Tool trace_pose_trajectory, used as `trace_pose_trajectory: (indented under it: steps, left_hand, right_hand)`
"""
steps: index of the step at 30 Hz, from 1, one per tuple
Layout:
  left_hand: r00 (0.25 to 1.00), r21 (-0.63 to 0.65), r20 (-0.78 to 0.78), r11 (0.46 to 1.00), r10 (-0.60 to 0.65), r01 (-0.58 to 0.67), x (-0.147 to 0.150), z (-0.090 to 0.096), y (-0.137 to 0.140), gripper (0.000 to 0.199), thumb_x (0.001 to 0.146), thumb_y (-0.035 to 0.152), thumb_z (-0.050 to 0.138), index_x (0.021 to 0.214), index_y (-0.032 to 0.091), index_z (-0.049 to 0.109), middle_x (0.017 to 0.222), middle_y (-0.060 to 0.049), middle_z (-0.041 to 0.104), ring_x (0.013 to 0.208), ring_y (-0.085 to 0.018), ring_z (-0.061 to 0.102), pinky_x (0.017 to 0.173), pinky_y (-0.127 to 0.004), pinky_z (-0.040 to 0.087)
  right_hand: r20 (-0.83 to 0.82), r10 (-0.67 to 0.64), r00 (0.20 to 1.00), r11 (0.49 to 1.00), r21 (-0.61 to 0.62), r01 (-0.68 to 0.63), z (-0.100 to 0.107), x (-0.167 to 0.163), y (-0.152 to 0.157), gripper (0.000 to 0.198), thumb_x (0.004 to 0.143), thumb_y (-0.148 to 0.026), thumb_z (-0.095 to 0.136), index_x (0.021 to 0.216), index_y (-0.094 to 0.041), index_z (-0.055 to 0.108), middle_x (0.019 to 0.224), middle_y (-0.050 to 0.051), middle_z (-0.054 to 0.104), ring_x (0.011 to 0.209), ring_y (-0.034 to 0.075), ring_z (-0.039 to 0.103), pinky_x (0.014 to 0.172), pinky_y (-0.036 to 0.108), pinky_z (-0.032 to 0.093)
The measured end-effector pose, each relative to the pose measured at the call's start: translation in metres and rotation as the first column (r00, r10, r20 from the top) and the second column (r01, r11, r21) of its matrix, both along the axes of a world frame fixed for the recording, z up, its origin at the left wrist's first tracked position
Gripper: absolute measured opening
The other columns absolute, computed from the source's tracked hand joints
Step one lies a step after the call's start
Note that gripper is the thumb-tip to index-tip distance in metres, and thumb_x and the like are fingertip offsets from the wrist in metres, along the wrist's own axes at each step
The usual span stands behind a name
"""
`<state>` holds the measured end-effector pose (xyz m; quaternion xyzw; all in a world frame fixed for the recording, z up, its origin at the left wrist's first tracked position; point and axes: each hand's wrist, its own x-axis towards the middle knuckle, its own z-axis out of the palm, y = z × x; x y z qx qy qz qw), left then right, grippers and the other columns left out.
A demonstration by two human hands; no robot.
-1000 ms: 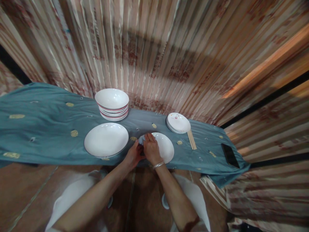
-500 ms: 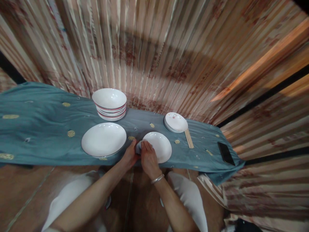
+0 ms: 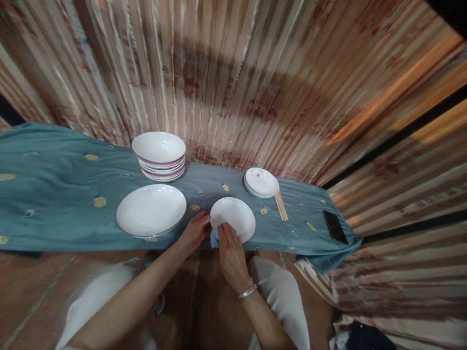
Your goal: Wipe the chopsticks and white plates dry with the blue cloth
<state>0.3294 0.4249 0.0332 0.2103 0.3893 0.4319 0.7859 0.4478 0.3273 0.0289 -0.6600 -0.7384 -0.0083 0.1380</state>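
A small round white plate (image 3: 239, 214) lies near the front edge of the cloth-covered table. My left hand (image 3: 196, 232) grips its left rim, the fingertips partly hidden at the edge. A light blue cloth (image 3: 215, 238) is pressed by my right hand (image 3: 232, 250) against the near left side of that plate; the fingers lie over the cloth and cover part of it. To the left of my hands rests a larger oval white plate (image 3: 151, 209), with nothing touching it.
Behind the oval plate stands a stack of white bowls (image 3: 160, 150) with red-edged dishes. A stack of small plates (image 3: 260, 182), wooden chopsticks (image 3: 281, 206) and a black phone (image 3: 334, 227) lie to the right. A pleated curtain (image 3: 219, 73) hangs behind the green tablecloth (image 3: 54, 194).
My right hand has moved the cloth down from the plate's upper left edge to its near left side. My left hand has come away from the cloth onto the rim. The view has shifted slightly.
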Motion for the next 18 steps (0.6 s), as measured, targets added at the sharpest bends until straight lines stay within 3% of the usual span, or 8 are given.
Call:
trace_pose_trajectory:
  steps: [5,18]
  left_hand:
    - [0.999,0.016,-0.041,1.0,0.017,-0.017,0.0,-0.001,0.0,0.049,0.067,0.008,0.066,0.112,0.019,0.05,0.115,-0.01,0.059,0.085,-0.019,0.061,0.061,-0.029,0.053]
    - [1.0,0.026,-0.022,1.0,0.006,-0.005,-0.002,0.001,-0.001,0.045,0.063,0.011,0.072,0.105,0.018,0.057,0.112,-0.009,0.06,0.091,-0.021,0.061,0.071,-0.038,0.057]
  right_hand:
    - [-0.004,-0.007,1.0,0.999,0.051,0.007,-0.004,0.011,-0.008,0.055,0.085,-0.003,0.032,0.14,-0.009,0.041,0.142,0.017,0.045,0.136,0.026,0.035,0.105,0.046,0.038]
    - [-0.016,-0.091,0.996,0.986,0.142,0.092,-0.013,0.045,-0.021,0.052,0.09,-0.007,0.03,0.14,-0.013,0.041,0.142,0.015,0.046,0.138,0.024,0.031,0.107,0.047,0.036]
